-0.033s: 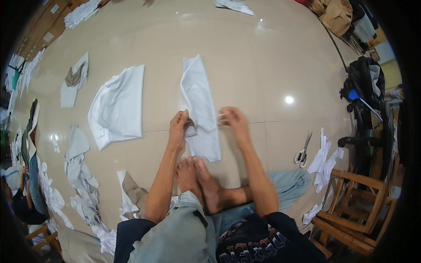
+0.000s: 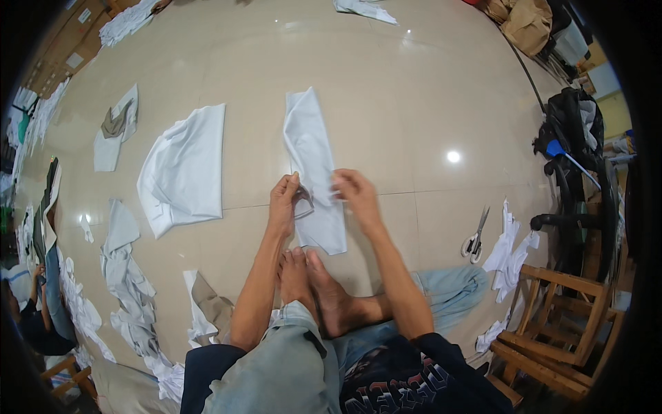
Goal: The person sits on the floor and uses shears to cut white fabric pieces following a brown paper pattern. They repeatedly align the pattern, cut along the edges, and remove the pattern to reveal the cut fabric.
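A long piece of white cloth (image 2: 317, 145) lies on the floor in front of my bare feet. My left hand (image 2: 283, 200) pinches its left edge between thumb and fingers. By those fingers a small greyish looped strip (image 2: 303, 203) shows against the cloth; whether it is a fold of the cloth or a separate part I cannot tell. My right hand (image 2: 355, 194) hovers at the cloth's right edge with bent fingers, smeared by motion, so its grip is unclear. A wider folded white cloth (image 2: 185, 169) lies to the left.
Scissors (image 2: 476, 236) with white handles lie on the right, near white scraps (image 2: 509, 252) and a wooden stool frame (image 2: 552, 317). Grey-white cloth pieces (image 2: 127, 276) are strewn on the left. Another person (image 2: 38, 307) sits at the far left. Cardboard boxes (image 2: 69, 45) stand at the upper left.
My right hand has moved a little left, from beside the cloth to its right edge. My left hand keeps its pinch, and the greyish strip beside it has shifted slightly right.
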{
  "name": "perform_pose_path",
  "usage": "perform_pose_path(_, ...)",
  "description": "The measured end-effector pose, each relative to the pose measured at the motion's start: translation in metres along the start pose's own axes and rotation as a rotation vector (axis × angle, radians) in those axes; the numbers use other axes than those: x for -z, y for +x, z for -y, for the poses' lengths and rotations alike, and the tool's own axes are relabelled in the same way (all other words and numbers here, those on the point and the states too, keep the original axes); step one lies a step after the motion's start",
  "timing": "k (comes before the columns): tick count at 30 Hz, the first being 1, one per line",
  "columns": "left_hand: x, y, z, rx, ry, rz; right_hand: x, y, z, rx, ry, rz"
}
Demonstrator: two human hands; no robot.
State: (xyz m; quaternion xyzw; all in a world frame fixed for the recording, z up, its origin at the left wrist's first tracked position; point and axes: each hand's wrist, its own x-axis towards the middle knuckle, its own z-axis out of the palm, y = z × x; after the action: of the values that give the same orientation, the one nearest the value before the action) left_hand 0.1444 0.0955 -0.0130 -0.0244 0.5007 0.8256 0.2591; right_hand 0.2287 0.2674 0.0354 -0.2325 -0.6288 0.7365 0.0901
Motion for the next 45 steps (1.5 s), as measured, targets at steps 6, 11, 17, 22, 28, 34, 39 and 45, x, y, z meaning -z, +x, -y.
perform_pose_path(6,-0.015,-0.001,0.003,-0.009,0.123,0.096,-0.039,-0.008,0.001,0.095,-0.317,0.012)
perform_pose_path(11,-0.01,-0.002,0.002,-0.029,0.258,0.111,-0.031,0.0,-0.013,-0.079,-0.121,0.033)
perform_pose_path(17,0.022,-0.003,-0.016,-0.27,0.441,-0.201,0.036,0.019,-0.034,-0.102,0.502,-0.126)
perform_pose_path(22,0.117,-0.015,-0.051,-0.199,-0.223,-0.27,0.149,-0.002,-0.026,-0.071,0.754,-0.437)
perform_pose_path(28,0.106,-0.04,-0.034,-0.143,0.097,-0.38,0.155,-0.052,-0.047,-0.069,0.105,-0.763)
perform_pose_path(34,0.06,-0.045,-0.04,-0.494,0.823,-0.384,0.141,-0.063,-0.051,0.123,-0.499,-0.726)
perform_pose_path(39,0.065,-0.063,-0.083,-0.417,0.584,-0.469,0.189,-0.082,0.004,0.229,-0.156,-0.722)
perform_pose_path(45,0.013,-0.057,-0.163,-0.61,0.474,-0.374,0.219,-0.115,0.104,0.407,0.156,-0.533)
